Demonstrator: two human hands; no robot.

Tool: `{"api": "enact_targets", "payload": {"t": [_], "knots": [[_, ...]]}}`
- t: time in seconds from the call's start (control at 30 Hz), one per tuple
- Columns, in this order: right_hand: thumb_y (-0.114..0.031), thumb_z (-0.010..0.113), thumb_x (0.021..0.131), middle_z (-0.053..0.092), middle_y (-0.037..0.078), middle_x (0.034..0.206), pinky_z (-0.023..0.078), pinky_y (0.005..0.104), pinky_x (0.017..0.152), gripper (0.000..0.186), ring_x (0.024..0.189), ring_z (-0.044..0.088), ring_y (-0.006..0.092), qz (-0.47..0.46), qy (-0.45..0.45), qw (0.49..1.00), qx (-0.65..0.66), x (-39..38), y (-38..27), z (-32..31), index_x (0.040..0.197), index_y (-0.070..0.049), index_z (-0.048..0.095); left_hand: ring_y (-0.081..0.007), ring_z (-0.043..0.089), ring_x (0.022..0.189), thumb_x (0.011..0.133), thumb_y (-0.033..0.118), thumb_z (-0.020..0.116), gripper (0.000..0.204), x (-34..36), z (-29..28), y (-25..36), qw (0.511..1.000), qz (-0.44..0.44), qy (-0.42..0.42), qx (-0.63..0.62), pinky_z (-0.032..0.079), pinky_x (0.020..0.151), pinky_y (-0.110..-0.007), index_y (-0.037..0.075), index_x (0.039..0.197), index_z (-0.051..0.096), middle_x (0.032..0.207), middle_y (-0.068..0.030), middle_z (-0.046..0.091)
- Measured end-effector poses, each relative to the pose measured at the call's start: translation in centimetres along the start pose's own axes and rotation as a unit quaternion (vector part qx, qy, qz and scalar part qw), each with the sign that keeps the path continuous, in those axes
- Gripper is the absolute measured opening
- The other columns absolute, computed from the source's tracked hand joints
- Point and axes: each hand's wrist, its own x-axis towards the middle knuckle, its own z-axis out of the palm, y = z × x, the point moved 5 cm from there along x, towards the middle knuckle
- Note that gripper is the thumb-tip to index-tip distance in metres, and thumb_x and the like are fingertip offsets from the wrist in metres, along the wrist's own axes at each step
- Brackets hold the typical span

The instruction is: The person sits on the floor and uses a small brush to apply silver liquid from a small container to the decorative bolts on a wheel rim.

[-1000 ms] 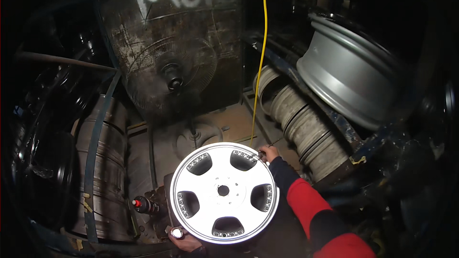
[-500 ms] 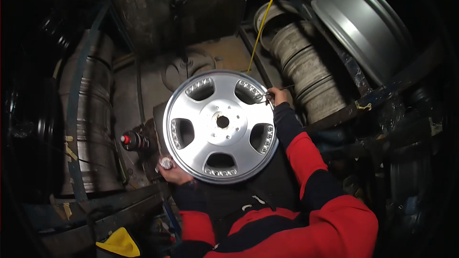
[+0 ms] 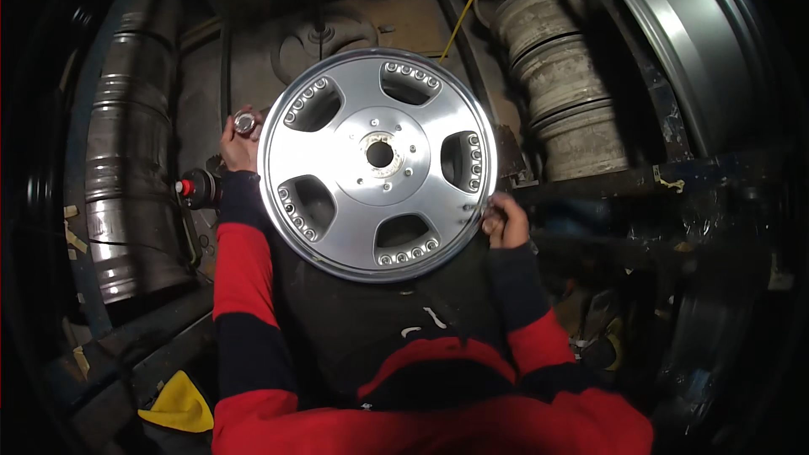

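Observation:
A silver alloy wheel rim lies face up in front of me, with five openings edged by small round bolt heads. At its left edge my left hand is closed around a small round jar, whose pale top faces up. At the lower right edge my right hand is closed in a pinch. Its fingertips are by the rim's lip, and a small dark thin tip shows beside them over the metal; the pinched thing is too small and blurred to name.
A dark bottle with a red cap stands left of the rim. Stacked rims line the left, dusty ones the right, and a large silver rim the far right. A yellow cloth lies at lower left; a yellow cord hangs behind.
The rim has turned somewhat counterclockwise. My left hand has gone up along its left side with the jar, and my right hand from the upper right edge to the lower right. The view has shifted.

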Motion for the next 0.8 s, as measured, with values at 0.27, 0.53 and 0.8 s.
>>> {"api": "enact_targets", "payload": {"t": [0.27,0.53,0.8], "knots": [[-0.021,0.057,0.084,0.060,0.007,0.069,0.038,0.0221,0.044,0.020,0.049,0.050,0.0122,0.012,-0.102,0.994,-0.047,16.3,-5.1,5.0,0.084,-0.002,0.060,-0.0156,0.051,0.069,0.098,0.039,0.040,0.041,-20.0,0.6,-7.6,0.899,0.253,0.345,-0.096,0.048,0.073,-0.033,0.003,0.109,0.058,0.090,-0.0115,0.059],[-0.019,0.058,0.081,0.057,0.008,0.060,0.027,0.0229,0.037,0.022,0.040,0.042,0.0099,0.027,-0.076,0.990,-0.116,14.3,-4.0,5.8,0.075,0.002,0.060,-0.0110,0.047,0.062,0.100,0.045,0.032,0.047,-22.7,2.8,-9.5,0.902,0.289,0.303,-0.106,0.041,0.060,-0.023,0.005,0.108,0.055,0.081,-0.0059,0.056],[-0.026,0.057,0.083,0.053,0.004,0.056,0.027,0.0238,0.035,0.023,0.039,0.043,0.0106,0.029,-0.076,0.976,-0.201,4.8,-0.6,1.6,0.076,-0.004,0.060,-0.0170,0.047,0.060,0.100,0.044,0.032,0.051,-11.6,-0.9,-2.6,0.960,0.153,0.221,-0.077,0.043,0.062,-0.031,0.000,0.111,0.056,0.084,-0.0111,0.059]]}}
